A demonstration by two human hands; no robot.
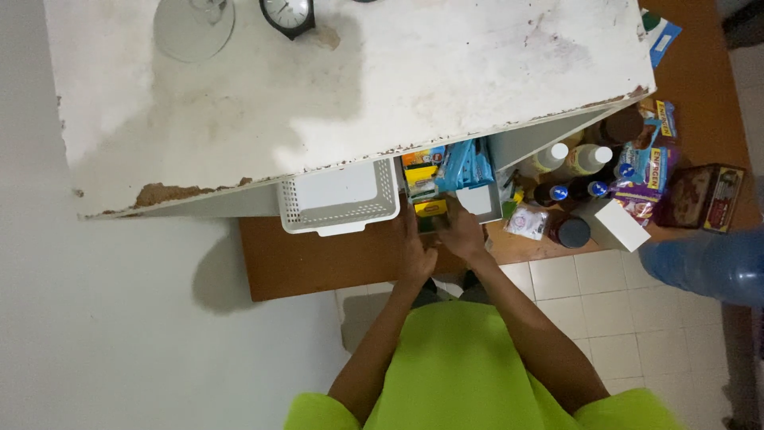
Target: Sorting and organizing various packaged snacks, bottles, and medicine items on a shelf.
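Observation:
I look straight down over a worn white cabinet top (358, 72). Below its front edge, on a brown shelf (318, 259), both my hands reach in side by side. My left hand (415, 253) rests low on the shelf, just in front of small yellow packets (430, 209). My right hand (461, 231) is against the same cluster of yellow and green packets, beside a white bin (481, 199) holding blue packets (465, 166). Whether either hand grips anything is hidden by the fingers.
An empty white perforated basket (338, 197) sits left of my hands. To the right stand bottles (585, 159), a dark jar (569, 231), a white box (617, 224), sachets and a red-brown box (704, 197). A clock (288, 14) and glass base (193, 28) rest on top. Blue water jug (708, 267) on tiled floor.

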